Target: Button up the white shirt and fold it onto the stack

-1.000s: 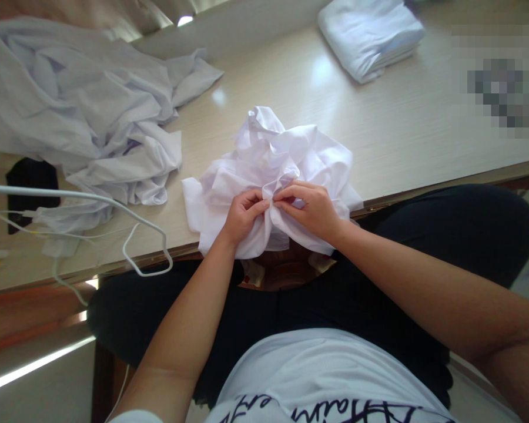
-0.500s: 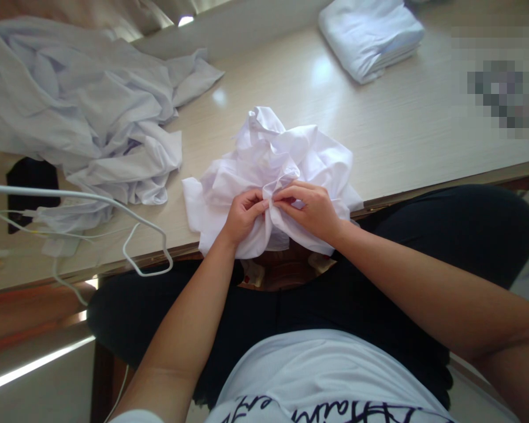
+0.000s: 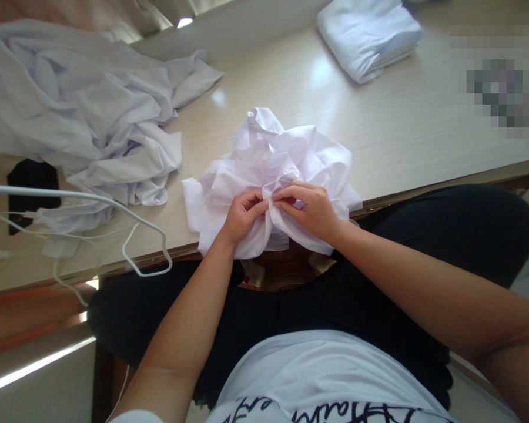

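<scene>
A crumpled white shirt [image 3: 286,155] lies bunched at the near edge of the pale wooden table [image 3: 414,129], partly hanging over it toward my lap. My left hand [image 3: 242,217] and my right hand [image 3: 311,208] meet at the garment's front, each pinching a fold of the fabric between thumb and fingers. The fingertips nearly touch each other. What lies between them is too small to make out.
A heap of loose white garments [image 3: 79,111] covers the table's left. A white hanger [image 3: 127,235] and thin cables lie at the left front edge beside a black object [image 3: 29,182]. A folded white stack [image 3: 368,32] sits at the far right.
</scene>
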`<state>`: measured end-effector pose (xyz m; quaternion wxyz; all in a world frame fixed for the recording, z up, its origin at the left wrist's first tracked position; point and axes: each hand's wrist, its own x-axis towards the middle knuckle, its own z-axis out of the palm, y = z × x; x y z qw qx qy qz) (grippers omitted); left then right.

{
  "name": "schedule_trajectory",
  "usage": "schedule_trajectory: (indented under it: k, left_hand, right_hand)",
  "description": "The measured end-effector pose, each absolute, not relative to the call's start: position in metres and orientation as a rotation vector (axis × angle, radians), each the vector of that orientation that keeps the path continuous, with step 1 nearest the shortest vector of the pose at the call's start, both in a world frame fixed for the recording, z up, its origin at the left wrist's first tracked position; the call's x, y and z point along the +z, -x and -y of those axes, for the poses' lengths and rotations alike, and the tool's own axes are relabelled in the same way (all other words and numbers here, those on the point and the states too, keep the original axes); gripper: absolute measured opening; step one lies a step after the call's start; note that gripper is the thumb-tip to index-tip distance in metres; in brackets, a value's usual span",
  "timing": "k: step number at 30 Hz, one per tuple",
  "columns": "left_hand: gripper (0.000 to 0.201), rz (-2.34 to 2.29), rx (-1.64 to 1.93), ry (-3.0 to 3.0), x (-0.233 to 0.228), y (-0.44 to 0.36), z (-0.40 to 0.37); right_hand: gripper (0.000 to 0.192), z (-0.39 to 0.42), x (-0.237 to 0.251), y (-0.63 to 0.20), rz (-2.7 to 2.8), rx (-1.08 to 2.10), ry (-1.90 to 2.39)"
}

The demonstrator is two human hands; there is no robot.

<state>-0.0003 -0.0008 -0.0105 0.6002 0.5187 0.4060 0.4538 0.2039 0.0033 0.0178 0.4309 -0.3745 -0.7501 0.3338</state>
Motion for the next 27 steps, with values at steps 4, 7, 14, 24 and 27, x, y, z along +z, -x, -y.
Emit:
schedule_trajectory:
  k: [4,7,14,24,27]
  left_hand:
    - [0.022,-0.947,1.043,-1.216,-0.0084,0.0002,0.0009]
    - [0.022,-0.943,1.036,-1.226,-0.0069,0.0003,0.0009]
    - [0.024,-0.946,1.035,-1.248,-0.0058,0.0002,0.0009]
    - [0.020,-0.922,1.023,-1.287,-0.0047,0.0006,0.0007]
    - [0.021,-0.934,1.014,-1.291,-0.0042,0.0009,0.0004]
  right_hand:
    - [0.011,-0.0031,0.0181,-0.2037,1.874,0.841,0.946]
    - [0.011,-0.0030,0.0186,-0.2038,1.871,0.847,0.950]
    - [0.011,-0.0032,0.0212,-0.2053,1.873,0.880,0.939]
    - [0.012,-0.0042,0.0183,-0.2060,1.872,0.881,0.959]
    - [0.012,-0.0046,0.0177,-0.2061,1.870,0.884,0.971]
